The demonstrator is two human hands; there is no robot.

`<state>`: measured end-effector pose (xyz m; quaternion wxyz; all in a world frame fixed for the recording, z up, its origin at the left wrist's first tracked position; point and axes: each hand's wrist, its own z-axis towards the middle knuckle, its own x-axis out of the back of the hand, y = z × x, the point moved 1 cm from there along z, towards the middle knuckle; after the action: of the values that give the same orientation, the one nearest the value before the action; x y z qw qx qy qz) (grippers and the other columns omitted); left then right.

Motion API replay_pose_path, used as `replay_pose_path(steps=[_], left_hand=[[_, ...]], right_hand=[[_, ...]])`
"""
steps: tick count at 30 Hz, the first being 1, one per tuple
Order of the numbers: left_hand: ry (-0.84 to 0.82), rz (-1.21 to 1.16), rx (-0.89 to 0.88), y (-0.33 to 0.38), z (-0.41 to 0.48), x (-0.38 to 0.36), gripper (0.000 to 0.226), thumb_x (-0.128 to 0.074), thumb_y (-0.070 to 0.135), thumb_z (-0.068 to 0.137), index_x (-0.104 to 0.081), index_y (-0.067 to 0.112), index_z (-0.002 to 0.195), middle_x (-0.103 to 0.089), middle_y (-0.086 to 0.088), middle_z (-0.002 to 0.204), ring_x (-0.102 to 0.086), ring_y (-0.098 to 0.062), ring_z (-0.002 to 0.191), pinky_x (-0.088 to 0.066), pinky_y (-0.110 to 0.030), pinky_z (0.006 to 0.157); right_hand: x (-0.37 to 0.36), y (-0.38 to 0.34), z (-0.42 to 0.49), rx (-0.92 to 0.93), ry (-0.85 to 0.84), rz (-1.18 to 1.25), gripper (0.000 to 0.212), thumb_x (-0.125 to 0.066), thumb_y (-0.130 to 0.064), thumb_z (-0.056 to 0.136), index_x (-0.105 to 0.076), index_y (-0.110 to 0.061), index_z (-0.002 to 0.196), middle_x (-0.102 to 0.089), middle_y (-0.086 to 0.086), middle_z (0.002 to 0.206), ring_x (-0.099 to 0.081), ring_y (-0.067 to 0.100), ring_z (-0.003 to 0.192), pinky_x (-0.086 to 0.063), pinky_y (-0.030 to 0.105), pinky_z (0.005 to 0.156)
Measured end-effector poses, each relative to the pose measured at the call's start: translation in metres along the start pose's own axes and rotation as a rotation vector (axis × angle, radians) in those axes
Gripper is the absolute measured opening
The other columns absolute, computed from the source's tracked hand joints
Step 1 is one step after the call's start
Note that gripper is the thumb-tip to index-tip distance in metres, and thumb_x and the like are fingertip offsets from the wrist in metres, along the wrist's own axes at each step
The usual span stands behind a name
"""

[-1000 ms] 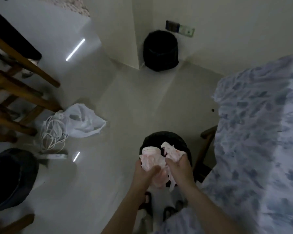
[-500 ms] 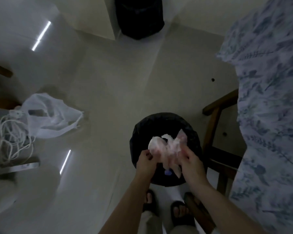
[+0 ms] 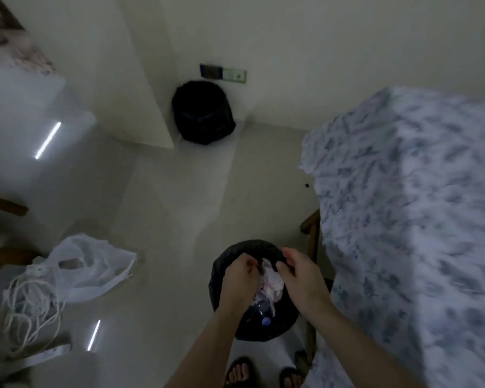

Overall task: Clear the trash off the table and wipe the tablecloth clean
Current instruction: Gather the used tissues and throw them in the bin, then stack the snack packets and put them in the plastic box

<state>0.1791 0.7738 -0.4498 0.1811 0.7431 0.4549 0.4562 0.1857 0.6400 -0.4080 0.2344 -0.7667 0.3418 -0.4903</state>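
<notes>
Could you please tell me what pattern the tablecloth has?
Tablecloth: white with blue-grey leafy print, head view.

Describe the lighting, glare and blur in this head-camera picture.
Head view: the room is dim and grainy; two bright streaks of glare reflect off the glossy floor. The floral tablecloth is smeared by motion blur. The black bin loses detail in shadow, the pale trash between left hand and right hand stays soft. Wide-angle distortion bends the walls.
</notes>
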Motion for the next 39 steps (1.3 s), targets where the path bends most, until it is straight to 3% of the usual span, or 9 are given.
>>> replay_pose_path(steps=[3,7,11,14,17,20,27,34,39], left_hand=[[-0.032,0.014,-0.091,0.06,-0.023,0.022,0.025,-0.043,0.01,0.097,-0.062,0.006,0.113,-0.067,-0.01,0.112,-0.058,-0.017,0.091,-0.038,-0.021,0.076],[-0.046,0.061,-0.264,0.135,-0.073,0.039,0.031,-0.045,0.01,0.096,-0.056,0.005,0.124,-0.063,-0.011,0.122,-0.057,-0.026,0.114,-0.039,-0.025,0.087],[-0.1,0.036,-0.379,0.197,-0.123,0.03,0.02,-0.046,0.008,0.095,-0.058,0.008,0.111,-0.059,-0.008,0.103,-0.054,-0.02,0.093,-0.035,-0.022,0.078],[-0.2,0.059,-0.465,0.23,-0.151,0.004,0.024,-0.046,0.007,0.094,-0.056,0.001,0.114,-0.06,-0.019,0.108,-0.059,-0.032,0.097,-0.042,-0.031,0.081],[-0.234,0.123,-0.556,0.254,-0.181,-0.027,0.026,-0.048,0.013,0.092,-0.055,0.002,0.115,-0.059,-0.017,0.112,-0.059,-0.031,0.102,-0.049,-0.042,0.091],[-0.293,0.205,-0.591,0.276,-0.213,-0.058,0.025,-0.047,0.014,0.095,-0.054,0.007,0.118,-0.057,-0.012,0.117,-0.059,-0.027,0.106,-0.049,-0.042,0.091],[-0.226,0.353,-0.573,0.331,-0.259,-0.129,0.03,-0.049,0.017,0.096,-0.052,0.009,0.124,-0.055,-0.011,0.126,-0.056,-0.023,0.113,-0.046,-0.031,0.091],[-0.176,0.368,-0.544,0.373,-0.291,-0.198,0.031,-0.051,0.017,0.094,-0.055,0.009,0.124,-0.057,-0.011,0.129,-0.057,-0.023,0.115,-0.046,-0.033,0.094],[-0.157,0.429,-0.596,0.377,-0.305,-0.229,0.027,-0.051,0.019,0.092,-0.057,0.011,0.117,-0.058,-0.008,0.115,-0.059,-0.023,0.105,-0.049,-0.033,0.088]], right_hand=[[0.044,-0.034,-0.024,0.024,0.073,0.015,0.037,-0.053,-0.023,0.095,-0.053,-0.013,0.131,-0.058,0.004,0.127,-0.053,0.017,0.118,-0.042,0.028,0.1],[0.108,-0.064,-0.076,-0.001,0.191,0.221,0.033,-0.054,-0.02,0.095,-0.056,-0.013,0.127,-0.063,0.003,0.121,-0.058,0.012,0.11,-0.045,0.027,0.097],[0.171,-0.066,-0.136,-0.039,0.32,0.352,0.03,-0.053,-0.017,0.095,-0.057,-0.011,0.125,-0.06,-0.004,0.113,-0.057,0.008,0.103,-0.042,0.021,0.089],[0.218,-0.044,-0.175,-0.063,0.419,0.359,0.031,-0.054,-0.016,0.095,-0.056,-0.011,0.125,-0.059,-0.001,0.116,-0.056,0.01,0.102,-0.041,0.021,0.087],[0.259,-0.011,-0.206,-0.109,0.485,0.371,0.029,-0.055,-0.015,0.094,-0.057,-0.011,0.123,-0.061,0.002,0.117,-0.058,0.007,0.095,-0.043,0.015,0.08],[0.294,0.024,-0.228,-0.125,0.55,0.365,0.031,-0.055,-0.016,0.094,-0.057,-0.01,0.124,-0.062,0.006,0.121,-0.057,0.013,0.099,-0.042,0.024,0.085],[0.372,0.099,-0.254,-0.091,0.519,0.337,0.034,-0.054,-0.02,0.095,-0.054,-0.009,0.127,-0.058,0.01,0.129,-0.056,0.023,0.115,-0.047,0.036,0.096],[0.454,0.145,-0.263,-0.05,0.459,0.259,0.032,-0.053,-0.024,0.095,-0.055,-0.011,0.124,-0.06,0.01,0.123,-0.06,0.021,0.11,-0.052,0.043,0.09],[0.476,0.154,-0.259,-0.011,0.428,0.21,0.036,-0.052,-0.024,0.095,-0.053,-0.011,0.128,-0.058,0.008,0.126,-0.057,0.02,0.114,-0.048,0.037,0.096]])
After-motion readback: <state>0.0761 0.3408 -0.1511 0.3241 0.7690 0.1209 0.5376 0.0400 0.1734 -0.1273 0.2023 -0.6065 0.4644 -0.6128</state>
